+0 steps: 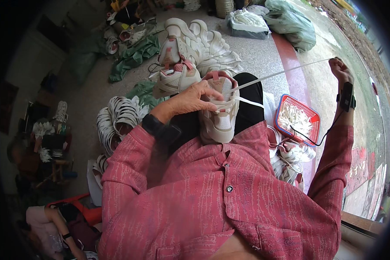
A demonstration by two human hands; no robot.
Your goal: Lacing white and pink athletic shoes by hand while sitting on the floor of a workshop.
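A beige and pink sneaker (221,123) rests on my lap, toe toward me. My left hand (190,100) grips its upper near the lace holes. A white shoelace (286,72) runs taut from the sneaker up to the right. My right hand (340,70) is raised far out to the right, fingers closed on the lace's end. Both wrists wear a black band, and a thin black cable hangs from the right one.
A red basket (313,114) of white laces sits by my right knee. More beige and pink sneakers (175,73) and white soles (214,50) lie ahead on the floor. Stacked white straps (117,117) lie at left. Another person (52,225) sits at lower left.
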